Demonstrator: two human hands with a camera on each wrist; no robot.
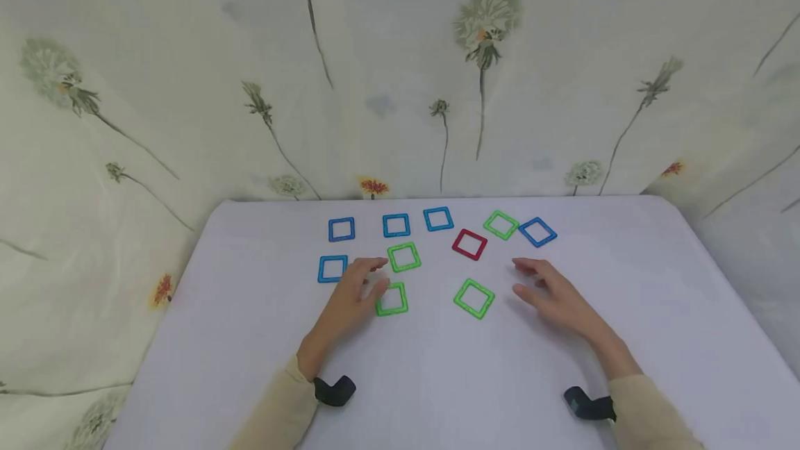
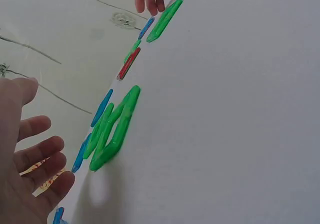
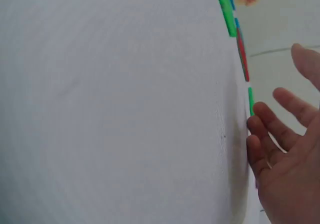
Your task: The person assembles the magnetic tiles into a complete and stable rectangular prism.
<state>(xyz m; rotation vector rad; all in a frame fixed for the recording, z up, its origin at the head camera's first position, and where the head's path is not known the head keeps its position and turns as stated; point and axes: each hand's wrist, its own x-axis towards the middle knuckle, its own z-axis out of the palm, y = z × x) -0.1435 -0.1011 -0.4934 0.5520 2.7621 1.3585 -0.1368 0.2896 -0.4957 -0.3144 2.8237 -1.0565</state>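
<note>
Fingers of the left hand lie spread and relaxed beside a green square frame; the right hand hovers open, a second green frame just to its left. A careless sweep from either hand could likely knock those light frames askew or into their neighbours.

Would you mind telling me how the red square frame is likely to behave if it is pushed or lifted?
The red frame looks like thin, hollow plastic, so it is probably light and stiff. Lying flat on the smooth table, it would likely slide rather than roll or tip. Its low profile may make it awkward to lift by the edge.
</note>
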